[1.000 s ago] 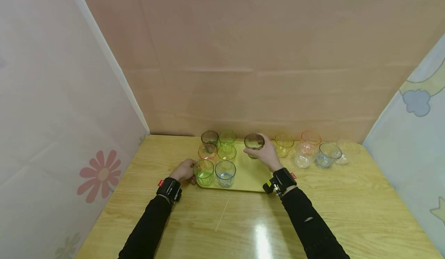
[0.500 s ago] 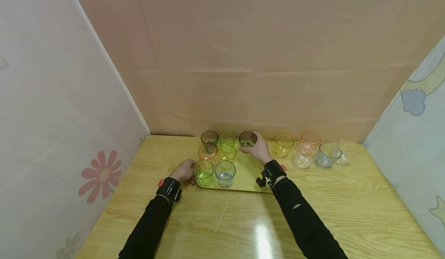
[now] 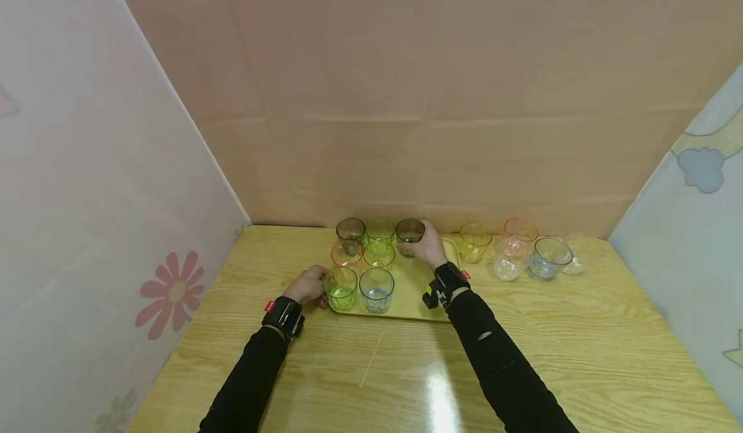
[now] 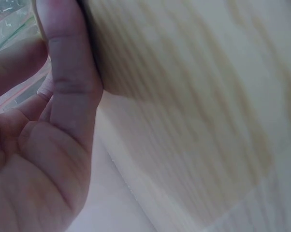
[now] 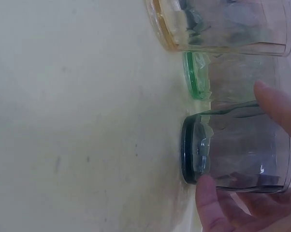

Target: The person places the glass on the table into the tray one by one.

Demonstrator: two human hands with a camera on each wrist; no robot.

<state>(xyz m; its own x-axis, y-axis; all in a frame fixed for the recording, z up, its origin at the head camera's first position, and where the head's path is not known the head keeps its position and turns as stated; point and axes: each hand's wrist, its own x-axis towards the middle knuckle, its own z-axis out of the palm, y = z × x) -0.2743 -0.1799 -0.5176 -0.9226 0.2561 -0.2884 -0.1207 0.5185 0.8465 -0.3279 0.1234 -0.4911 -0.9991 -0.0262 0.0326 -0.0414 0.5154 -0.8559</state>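
The dark glass (image 3: 410, 231) stands upright in the far row of the yellow tray (image 3: 415, 288), its base on the tray floor (the right wrist view shows base and tray meeting), third in line just right of a green glass (image 3: 380, 229) and another dark glass (image 3: 350, 230).

Nearest the person, the left hand (image 3: 309, 286) rests at the tray's near-left corner beside a green glass (image 3: 340, 287); its wrist view shows fingers bent around the tray edge, so it seems to grip the tray, though the hold is partly hidden.

Farther out, the right hand (image 3: 431, 247) is wrapped round the dark glass (image 5: 237, 145) from its right side, thumb and fingers (image 5: 276, 104) on the wall. This hand is far nearer the glass than the left.

Beyond the tray's right edge, on the worktop (image 3: 580, 330), stand loose glasses: yellow (image 3: 475, 239), pink (image 3: 511, 255), blue (image 3: 547, 257).
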